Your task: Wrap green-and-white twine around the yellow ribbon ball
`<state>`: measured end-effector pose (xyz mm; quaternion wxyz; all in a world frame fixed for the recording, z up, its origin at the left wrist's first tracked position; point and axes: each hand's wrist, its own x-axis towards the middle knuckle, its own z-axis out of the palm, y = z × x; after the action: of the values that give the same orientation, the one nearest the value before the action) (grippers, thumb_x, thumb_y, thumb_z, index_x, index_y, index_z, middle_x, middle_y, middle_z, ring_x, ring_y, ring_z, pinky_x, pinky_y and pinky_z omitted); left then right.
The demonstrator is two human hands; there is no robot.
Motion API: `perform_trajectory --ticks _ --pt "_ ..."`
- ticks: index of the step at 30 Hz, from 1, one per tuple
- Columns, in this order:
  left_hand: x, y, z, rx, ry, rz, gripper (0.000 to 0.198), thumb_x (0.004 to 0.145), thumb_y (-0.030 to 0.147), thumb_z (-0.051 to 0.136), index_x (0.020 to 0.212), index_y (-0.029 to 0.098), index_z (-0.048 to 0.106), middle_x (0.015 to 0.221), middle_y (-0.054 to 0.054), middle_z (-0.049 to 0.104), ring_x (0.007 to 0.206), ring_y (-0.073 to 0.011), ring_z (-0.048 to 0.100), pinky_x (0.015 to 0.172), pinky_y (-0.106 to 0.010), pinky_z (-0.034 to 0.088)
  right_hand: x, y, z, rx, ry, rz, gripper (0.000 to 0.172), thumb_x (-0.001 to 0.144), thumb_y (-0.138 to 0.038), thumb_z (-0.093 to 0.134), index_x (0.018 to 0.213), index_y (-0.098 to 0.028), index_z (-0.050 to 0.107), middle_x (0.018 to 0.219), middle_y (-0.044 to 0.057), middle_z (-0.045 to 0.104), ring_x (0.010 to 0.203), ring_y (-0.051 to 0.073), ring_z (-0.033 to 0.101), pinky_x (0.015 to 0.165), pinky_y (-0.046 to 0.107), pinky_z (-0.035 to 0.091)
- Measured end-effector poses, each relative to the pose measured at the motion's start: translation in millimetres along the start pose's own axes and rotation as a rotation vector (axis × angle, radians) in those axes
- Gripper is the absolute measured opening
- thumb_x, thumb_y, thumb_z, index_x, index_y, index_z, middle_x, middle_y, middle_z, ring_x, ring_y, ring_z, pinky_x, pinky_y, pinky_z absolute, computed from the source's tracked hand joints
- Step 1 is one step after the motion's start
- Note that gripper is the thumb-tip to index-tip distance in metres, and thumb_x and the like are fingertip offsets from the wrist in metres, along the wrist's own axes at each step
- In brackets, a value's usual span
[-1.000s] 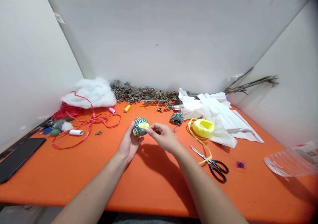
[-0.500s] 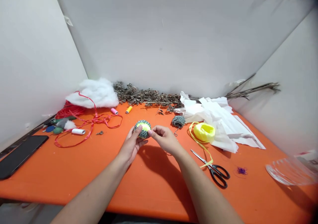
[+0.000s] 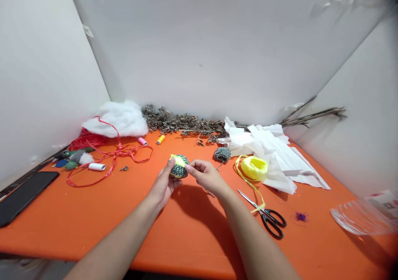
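A small ball point(image 3: 180, 170), wrapped in black-and-white twisted cord with a bright yellow patch on top, is held above the table in my left hand point(image 3: 163, 184). The thumb presses its upper left side and the fingers curl under it. My right hand point(image 3: 207, 177) is closed in a pinch against the ball's right side, thumb and forefinger on the cord. A bit of this cord point(image 3: 210, 194) shows below the right hand. Beyond it lies a wound bundle of matching cord point(image 3: 222, 154), its loose strand trailing toward that hand.
On the right are yellow raffia point(image 3: 253, 168), black-handled scissors point(image 3: 264, 216), white paper sheets point(image 3: 270, 147), purple thread point(image 3: 301, 217) and a clear plastic container point(image 3: 357, 220). White stuffing point(image 3: 124, 118), red ribbon point(image 3: 88, 141), thread spools point(image 3: 97, 167) and a phone point(image 3: 26, 197) lie left; dried plants point(image 3: 186, 123) line the back.
The ball has turned in my left hand: its yellow patch now faces up and left, with more cord wraps showing at the right. The view has shifted slightly.
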<state>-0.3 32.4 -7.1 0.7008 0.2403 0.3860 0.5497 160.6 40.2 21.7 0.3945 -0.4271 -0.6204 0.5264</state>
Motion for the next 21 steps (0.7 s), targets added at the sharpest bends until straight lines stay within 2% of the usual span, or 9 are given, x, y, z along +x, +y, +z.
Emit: perform_trajectory --ticks 5,11,15,21 --pt "0.7 2.1 1.4 -0.002 -0.011 -0.067 0.041 0.091 0.05 0.066 0.11 0.014 0.068 0.087 -0.008 0.074 0.067 -0.0164 0.073 0.045 -0.017 0.051 0.4 1.0 -1.1 0.007 0.001 0.007 0.055 0.075 -0.073 0.068 0.073 -0.018 0.058 0.064 -0.002 0.056 0.057 0.011 0.046 0.055 0.025 0.037" --pt "-1.7 -0.2 1.4 0.02 -0.008 -0.011 0.037 0.078 0.029 0.083 0.108 0.016 0.066 0.083 -0.004 0.073 0.063 -0.0145 0.072 0.045 -0.016 0.052 1.2 3.9 -1.8 -0.02 0.031 -0.012 0.053 0.077 -0.069 0.068 0.071 -0.018 0.057 0.064 -0.003 0.054 0.058 0.011 0.042 0.056 0.025 0.033" --pt "-1.9 0.2 1.6 0.013 -0.013 -0.042 0.035 0.081 0.032 0.079 0.108 0.013 0.067 0.082 -0.006 0.074 0.06 -0.015 0.072 0.043 -0.017 0.051 2.3 5.4 -3.3 -0.019 0.033 -0.023 0.053 0.077 -0.07 0.067 0.071 -0.018 0.056 0.065 -0.003 0.053 0.059 0.011 0.042 0.057 0.025 0.033" --pt "-2.7 4.2 2.5 -0.045 -0.031 -0.03 0.03 0.086 0.037 0.072 0.106 0.016 0.068 0.082 -0.004 0.074 0.061 -0.0136 0.071 0.045 -0.017 0.048 2.1 6.6 -2.6 -0.038 0.022 -0.022 0.053 0.077 -0.071 0.066 0.073 -0.018 0.058 0.066 -0.003 0.053 0.06 0.011 0.042 0.057 0.026 0.033"
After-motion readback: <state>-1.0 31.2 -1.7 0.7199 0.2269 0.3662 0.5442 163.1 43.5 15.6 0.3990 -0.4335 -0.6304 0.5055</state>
